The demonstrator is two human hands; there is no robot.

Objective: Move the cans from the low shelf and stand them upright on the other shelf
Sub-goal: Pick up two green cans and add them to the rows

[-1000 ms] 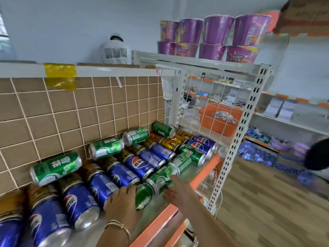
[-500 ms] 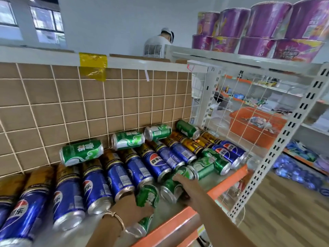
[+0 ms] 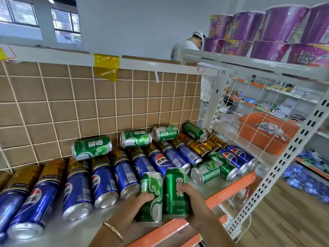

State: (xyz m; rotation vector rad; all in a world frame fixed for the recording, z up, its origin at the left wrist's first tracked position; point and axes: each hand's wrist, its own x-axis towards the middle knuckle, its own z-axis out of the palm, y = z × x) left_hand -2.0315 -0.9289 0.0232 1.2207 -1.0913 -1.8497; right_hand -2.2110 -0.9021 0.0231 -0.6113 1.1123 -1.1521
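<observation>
Low shelf [image 3: 229,187], orange front lip, tiled backing. Crowded with cans on their sides: blue Pepsi cans [image 3: 105,182] in a row, gold cans [image 3: 195,148] behind, green cans along the wall and at the right end.

Two green cans are off the pile at the front edge, side by side and touching, tops tilted away toward the wall. Left hand [image 3: 130,209] grips the left green can [image 3: 151,195]; fingers [image 3: 146,196] curled round its lower body, thumb not visible. Right hand [image 3: 194,205] grips the right green can [image 3: 176,191], fingers wrapped over its mid-body from the right. Both hands are clamped, one can each.

Handling, as judged: rigid, smooth aluminium cylinders, likely full and so moderately heavy for their size; slick printed skin, dents if squeezed hard. Best hold is round the mid-body with a full wrap, as here. The round sides roll freely, so neighbours may shift when one is pulled.

The destination shelf cannot be identified from this view; the upper shelf [image 3: 249,61] carries purple noodle bowls [image 3: 283,24].
</observation>
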